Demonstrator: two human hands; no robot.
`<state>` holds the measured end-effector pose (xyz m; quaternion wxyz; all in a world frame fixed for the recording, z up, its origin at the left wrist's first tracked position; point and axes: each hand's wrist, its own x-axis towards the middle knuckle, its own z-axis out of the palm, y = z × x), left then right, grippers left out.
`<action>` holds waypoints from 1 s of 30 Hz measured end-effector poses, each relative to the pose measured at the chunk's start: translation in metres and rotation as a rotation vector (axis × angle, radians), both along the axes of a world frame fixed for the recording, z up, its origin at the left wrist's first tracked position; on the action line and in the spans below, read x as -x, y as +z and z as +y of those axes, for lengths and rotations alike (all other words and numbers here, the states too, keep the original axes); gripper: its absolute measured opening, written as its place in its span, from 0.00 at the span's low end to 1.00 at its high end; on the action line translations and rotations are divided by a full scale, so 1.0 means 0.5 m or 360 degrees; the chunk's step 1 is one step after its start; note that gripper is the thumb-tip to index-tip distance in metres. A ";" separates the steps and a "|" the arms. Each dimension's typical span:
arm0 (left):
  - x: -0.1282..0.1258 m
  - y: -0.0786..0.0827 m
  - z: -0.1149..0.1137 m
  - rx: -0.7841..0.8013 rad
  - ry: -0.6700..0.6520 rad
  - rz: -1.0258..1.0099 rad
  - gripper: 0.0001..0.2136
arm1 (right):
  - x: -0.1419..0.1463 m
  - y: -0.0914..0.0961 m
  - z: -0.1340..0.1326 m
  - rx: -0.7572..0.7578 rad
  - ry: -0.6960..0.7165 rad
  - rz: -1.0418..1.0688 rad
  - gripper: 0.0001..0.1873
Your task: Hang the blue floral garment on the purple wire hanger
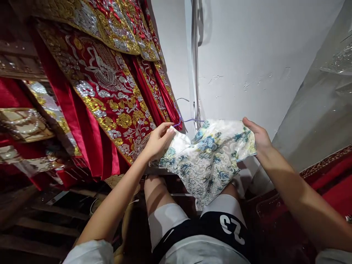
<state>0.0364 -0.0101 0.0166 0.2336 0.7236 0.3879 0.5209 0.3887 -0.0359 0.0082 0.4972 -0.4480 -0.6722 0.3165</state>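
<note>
Partly, the floral garment [210,157] in both hands [158,143] [260,137] hides a purple hanger [189,120].

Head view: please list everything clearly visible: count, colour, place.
Garment: 1, white with blue flowers, centre
Hanger: 1, purple, at garment's neck
Hangings: several, red, gold and silver, left
Pearls: many, white, far left
Wall: 1, white, ahead
Pole: 1, grey, along wall
Cloth: count unclear, red, right edge
Slats: several, brown, lower left
Shirt: 1, pale, bottom
Shorts: 1 pair, black and white, bottom
Legs: 2, bare, below garment
Left hand: 1, bare, gripping garment
Right hand: 1, bare, gripping garment
</note>
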 end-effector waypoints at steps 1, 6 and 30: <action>-0.011 0.002 0.007 -0.0039 0.0036 0.0059 0.12 | 0.020 0.007 -0.014 0.0040 0.0063 0.0052 0.50; -0.052 -0.030 0.008 -0.0192 0.0052 0.0117 0.22 | 0.146 -0.020 -0.086 0.0377 0.0800 0.0245 0.44; -0.041 0.014 -0.167 0.0427 -0.0350 -0.0740 0.29 | 0.213 -0.127 -0.028 -0.1178 0.0007 -0.1111 0.66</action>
